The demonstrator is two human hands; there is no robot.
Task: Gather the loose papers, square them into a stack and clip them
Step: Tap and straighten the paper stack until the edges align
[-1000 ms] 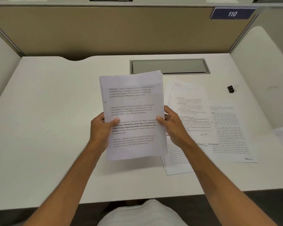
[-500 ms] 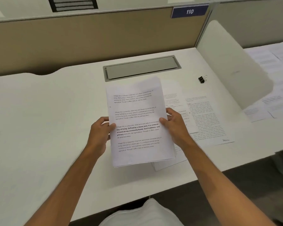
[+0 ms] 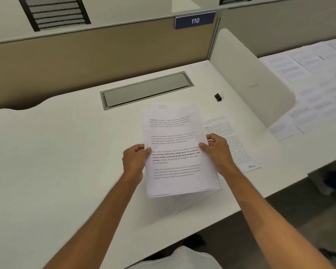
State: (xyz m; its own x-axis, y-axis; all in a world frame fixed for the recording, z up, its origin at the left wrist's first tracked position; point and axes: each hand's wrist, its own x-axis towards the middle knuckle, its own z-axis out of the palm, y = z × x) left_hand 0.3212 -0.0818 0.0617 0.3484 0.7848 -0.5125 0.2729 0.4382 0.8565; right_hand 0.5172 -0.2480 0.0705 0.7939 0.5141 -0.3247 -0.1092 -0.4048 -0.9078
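I hold a stack of printed papers above the white desk, top page facing me. My left hand grips its left edge and my right hand grips its right edge, thumbs on top. Under and behind the stack lie more loose sheets: one sticks out to the right of my right hand, another peeks out beyond the top edge. A black binder clip sits on the desk beyond them, near the right divider.
A grey cable hatch is set into the desk's far side. A tan partition with a "110" sign closes the back. A white rounded divider bounds the right; several sheets cover the neighbouring desk.
The stack and both hands have shifted to the right, over the loose sheets, and lower toward the desk. My view has swung left, showing more of the neighbouring desk.
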